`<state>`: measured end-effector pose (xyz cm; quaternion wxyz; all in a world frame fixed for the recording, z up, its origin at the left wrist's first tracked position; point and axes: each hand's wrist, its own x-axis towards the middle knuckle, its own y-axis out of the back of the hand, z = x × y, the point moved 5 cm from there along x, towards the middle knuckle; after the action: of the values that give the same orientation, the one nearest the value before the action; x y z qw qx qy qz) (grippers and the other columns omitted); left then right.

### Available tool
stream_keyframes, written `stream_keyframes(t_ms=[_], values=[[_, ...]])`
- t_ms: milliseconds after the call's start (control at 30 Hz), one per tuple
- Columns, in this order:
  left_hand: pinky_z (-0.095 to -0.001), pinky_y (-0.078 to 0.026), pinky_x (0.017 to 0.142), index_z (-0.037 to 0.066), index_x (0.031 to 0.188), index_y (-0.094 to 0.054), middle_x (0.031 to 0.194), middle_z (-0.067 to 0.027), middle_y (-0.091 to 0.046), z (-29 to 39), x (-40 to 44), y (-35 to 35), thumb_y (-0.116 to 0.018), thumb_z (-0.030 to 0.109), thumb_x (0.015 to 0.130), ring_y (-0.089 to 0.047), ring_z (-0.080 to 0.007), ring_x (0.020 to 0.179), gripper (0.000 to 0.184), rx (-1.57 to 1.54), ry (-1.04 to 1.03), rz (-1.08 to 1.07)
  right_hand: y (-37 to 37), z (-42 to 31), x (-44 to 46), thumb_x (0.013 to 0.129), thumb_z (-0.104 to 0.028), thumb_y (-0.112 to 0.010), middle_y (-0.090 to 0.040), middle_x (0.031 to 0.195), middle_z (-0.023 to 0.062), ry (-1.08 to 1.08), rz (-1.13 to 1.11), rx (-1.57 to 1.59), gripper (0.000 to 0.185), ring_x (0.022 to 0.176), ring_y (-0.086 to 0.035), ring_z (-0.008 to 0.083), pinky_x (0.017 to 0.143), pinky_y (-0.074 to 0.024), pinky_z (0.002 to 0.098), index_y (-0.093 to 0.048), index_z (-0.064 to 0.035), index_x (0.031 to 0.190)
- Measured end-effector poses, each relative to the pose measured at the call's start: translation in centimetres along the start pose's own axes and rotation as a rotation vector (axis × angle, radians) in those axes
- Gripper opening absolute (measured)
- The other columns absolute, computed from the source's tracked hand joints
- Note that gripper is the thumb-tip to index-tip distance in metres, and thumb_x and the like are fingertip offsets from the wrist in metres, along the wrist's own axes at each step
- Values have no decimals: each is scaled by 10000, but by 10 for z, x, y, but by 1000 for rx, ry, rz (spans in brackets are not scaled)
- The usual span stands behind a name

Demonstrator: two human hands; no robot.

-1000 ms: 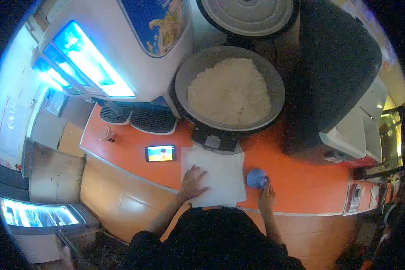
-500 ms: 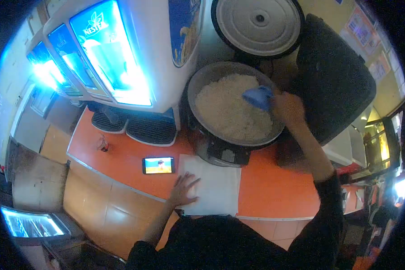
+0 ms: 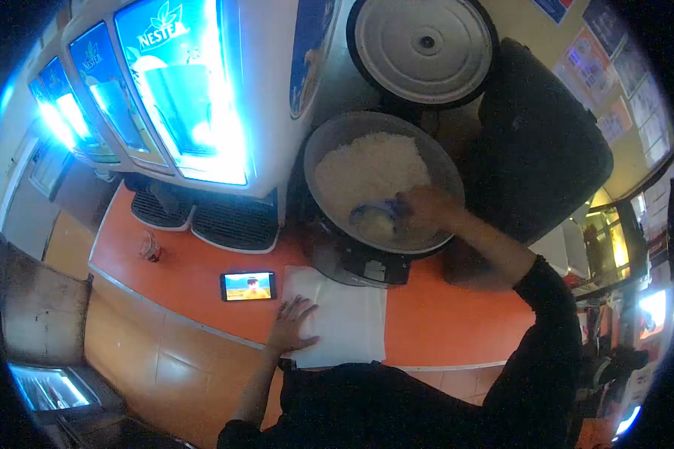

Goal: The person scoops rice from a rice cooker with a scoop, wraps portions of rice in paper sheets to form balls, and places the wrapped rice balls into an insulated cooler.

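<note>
A round grey pot [image 3: 318, 142] of white rice [image 3: 367, 166] stands on a black base at the back of the orange counter. My right hand [image 3: 427, 209] is closed on a blue cup [image 3: 374, 212], which is down in the rice near the pot's front side, with rice showing inside it. My left hand [image 3: 293, 326] lies flat with its fingers spread on the left edge of a white paper sheet [image 3: 344, 318]. Just left of the paper is a phone [image 3: 248, 286] with its screen lit.
A drinks dispenser [image 3: 269, 97] with bright panels rises at the left, above black drip trays [image 3: 236, 227]. A small glass [image 3: 150, 247] stands on the counter [image 3: 457, 322]. Behind the pot are a round metal lid [image 3: 427, 45] and a black bulky object [image 3: 547, 142].
My right hand has carried the blue cup from the counter up to the pot, then down into the rice toward its front. My left hand has stayed on the paper. The view has shifted.
</note>
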<state>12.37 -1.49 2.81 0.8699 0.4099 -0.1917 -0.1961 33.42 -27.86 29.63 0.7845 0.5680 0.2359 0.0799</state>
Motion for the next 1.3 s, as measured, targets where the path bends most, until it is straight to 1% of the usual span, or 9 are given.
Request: stream_keyframes(t_ms=[167,400,500,567,667,733,933,1167,1300], values=[[-535,-202,1102,167,1361,-433,1383,-102,-416,-2,-1,-1,-711,523,688,-301,-332,1353,810,-20,11,-29,8,-26,-16,735,-370,-644,-653,977,204,96,-9,115,543,940,-632,380,848,-495,495,-568,-104,1203],[-531,-206,1103,170,1345,-452,1366,-103,-433,2,1,10,-717,511,685,-311,-339,1345,789,-25,3,14,13,27,5,741,-397,-622,-645,983,220,246,-74,336,533,912,-632,380,823,-500,489,-581,-109,1187],[-523,-204,1107,171,1338,-461,1375,-96,-428,0,2,4,-717,513,685,-304,-332,1350,780,-13,5,11,45,26,9,808,-244,-612,-646,918,218,14,-75,225,382,850,-640,360,730,-507,453,-602,-7,1108],[-522,-196,1110,186,1351,-447,1395,-95,-413,4,2,7,-695,544,702,-287,-327,1361,781,-15,35,-32,14,24,31,831,-201,-580,-640,875,207,-24,446,74,353,785,-645,357,697,-508,449,-573,-13,1130],[-519,-196,1109,183,1355,-443,1400,-95,-406,3,2,3,-680,559,715,-284,-324,1362,779,32,62,-66,23,-26,22,871,-203,-532,-633,875,204,129,555,-133,361,774,-640,356,677,-515,438,-532,-26,1185],[-518,-195,1108,183,1355,-443,1396,-94,-408,-1,1,2,-676,552,723,-284,-324,1361,769,26,66,-76,17,-12,38,864,-215,-545,-626,909,224,-14,467,-116,386,831,-635,344,693,-518,454,-512,-35,1203],[-509,-187,1111,185,1353,-451,1393,-94,-408,1,2,5,-677,510,738,-272,-323,1364,731,14,70,-90,-13,-13,56,822,-276,-590,-641,874,210,41,91,167,459,810,-642,368,741,-506,478,-515,-53,1216],[-513,-201,1106,186,1348,-456,1385,-94,-419,1,4,3,-681,484,738,-299,-338,1347,715,1,80,-76,9,-38,31,829,-280,-584,-632,759,206,247,119,101,448,776,-643,370,726,-504,469,-516,-108,1237],[-512,-207,1105,189,1343,-461,1379,-87,-425,-1,6,1,-677,477,745,-299,-331,1349,698,22,65,-98,12,-30,-7,777,-315,-627,-647,900,224,173,-19,161,505,860,-640,390,777,-506,509,-529,-82,1214]])
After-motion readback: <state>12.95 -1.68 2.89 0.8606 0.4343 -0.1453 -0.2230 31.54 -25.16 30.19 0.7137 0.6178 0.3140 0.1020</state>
